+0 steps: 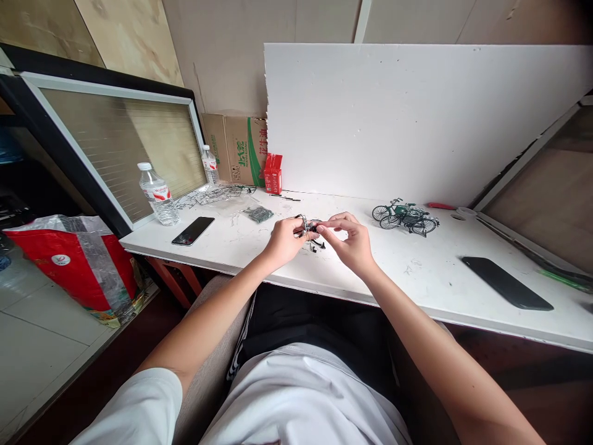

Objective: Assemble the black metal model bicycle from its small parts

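Close to the table's front edge, my left hand (286,240) is closed around a small dark model bicycle part (306,227). My right hand (348,238) meets it from the right, thumb and forefinger pinched at the part's dark end; the fingers partly hide what they grip. Just below, a few small black pieces (317,246) lie on the white table (343,281). To the right stand miniature model bicycles (405,216), dark green and black, close together. A small clear bag of dark green parts (259,214) rests left of my hands.
Thin dark part frames (222,194) lie at the back left. Two water bottles (160,194), a phone (193,230), a red box (273,174) and a cardboard carton (236,148) are on the left. Another dark phone (506,282) lies right. A white foam board (407,117) stands behind.
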A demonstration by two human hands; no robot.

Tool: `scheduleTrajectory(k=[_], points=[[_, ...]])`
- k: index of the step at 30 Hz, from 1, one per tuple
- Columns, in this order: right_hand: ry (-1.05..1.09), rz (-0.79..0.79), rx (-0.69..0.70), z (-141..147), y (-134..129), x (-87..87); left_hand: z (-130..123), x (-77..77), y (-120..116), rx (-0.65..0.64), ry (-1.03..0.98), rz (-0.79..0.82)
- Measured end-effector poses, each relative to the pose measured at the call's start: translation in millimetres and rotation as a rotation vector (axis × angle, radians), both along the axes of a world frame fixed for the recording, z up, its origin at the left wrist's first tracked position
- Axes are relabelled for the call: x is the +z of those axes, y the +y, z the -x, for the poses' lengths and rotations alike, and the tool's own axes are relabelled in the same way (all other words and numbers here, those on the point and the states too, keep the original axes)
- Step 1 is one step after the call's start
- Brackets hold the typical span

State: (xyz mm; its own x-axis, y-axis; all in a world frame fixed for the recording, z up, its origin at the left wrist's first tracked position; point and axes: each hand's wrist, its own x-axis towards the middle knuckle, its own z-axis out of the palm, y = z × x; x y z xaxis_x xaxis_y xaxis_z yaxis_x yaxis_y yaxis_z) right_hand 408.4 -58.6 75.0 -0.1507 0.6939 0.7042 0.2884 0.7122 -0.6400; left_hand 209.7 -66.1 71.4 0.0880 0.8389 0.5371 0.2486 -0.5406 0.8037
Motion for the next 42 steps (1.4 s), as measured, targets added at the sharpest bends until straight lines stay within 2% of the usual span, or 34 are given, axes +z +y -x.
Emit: scheduleTrajectory(k=[6, 15, 24, 34, 42], points=[[0.014, 0.016, 0.003, -0.8, 1.3, -0.7, 5.0, 8.2, -0.2, -0.099, 0.031, -0.002], [0.046, 0.050, 0.068, -2.5, -0.5, 4.0, 9.2, 11.0, -2.4, 0.052, 0.019, -0.046], [0.020, 0.046, 0.081, -3.2, -0.6, 5.8, 4.6, 12.8, -6.5, -0.043, -0.070, 0.026], [-0.075, 0.070, 0.170, -7.9, 2.6, 6.1, 8.6, 11.5, -5.9, -0.059, 0.046, -0.031], [-0.147, 0.025, 0.195, -12.9, 2.3, 9.9, 10.0, 10.2, -4.5, -0.093, 0.055, -0.047]])
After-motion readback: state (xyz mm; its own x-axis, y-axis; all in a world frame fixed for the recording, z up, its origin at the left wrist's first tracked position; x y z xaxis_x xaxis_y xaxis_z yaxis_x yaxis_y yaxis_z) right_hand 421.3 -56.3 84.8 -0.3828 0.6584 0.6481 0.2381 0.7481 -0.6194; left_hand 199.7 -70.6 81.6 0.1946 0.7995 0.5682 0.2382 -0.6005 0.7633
